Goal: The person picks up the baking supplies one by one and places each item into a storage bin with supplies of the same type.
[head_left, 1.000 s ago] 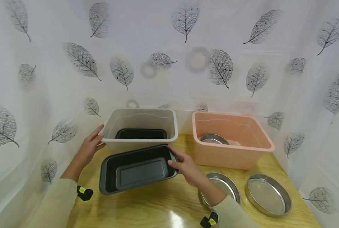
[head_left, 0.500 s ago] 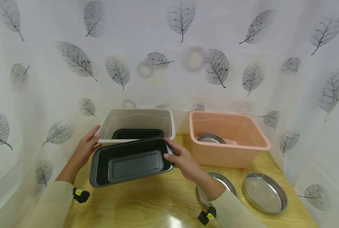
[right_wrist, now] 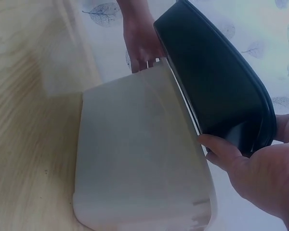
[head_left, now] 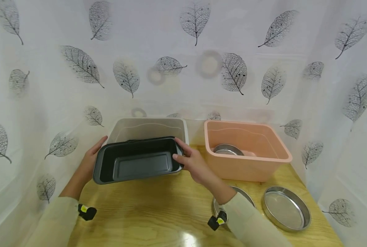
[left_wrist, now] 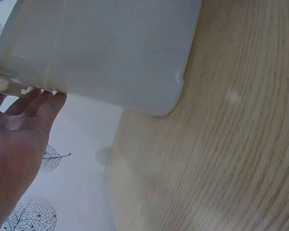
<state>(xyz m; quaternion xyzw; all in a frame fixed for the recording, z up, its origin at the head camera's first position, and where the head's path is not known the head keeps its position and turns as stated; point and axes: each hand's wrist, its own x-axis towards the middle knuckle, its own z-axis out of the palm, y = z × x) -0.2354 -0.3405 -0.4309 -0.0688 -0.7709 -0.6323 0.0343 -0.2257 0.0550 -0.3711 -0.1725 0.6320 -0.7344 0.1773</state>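
My right hand pinches the right end of a black loaf pan, thumb on the inside and fingers beyond the rim. The pan is tilted with its cavity toward me, overlapping the front of a white plastic bin. From the right wrist side, the pan's dark underside shows right beside the bin's upper edge. At the bin's left end, my left hand holds the rim; in the left wrist view its fingers curl at the bin's edge. Another black pan inside the bin is now almost wholly hidden.
To the right stands a peach plastic bin with a round metal pan inside. Two more round pans lie on the wooden table: one at the right, another partly under my right forearm. A leaf-printed curtain surrounds the table.
My right hand has raised the loaf pan and moved it away from me over the white bin's front, covering the pan inside. My left hand stays at the bin's left end.
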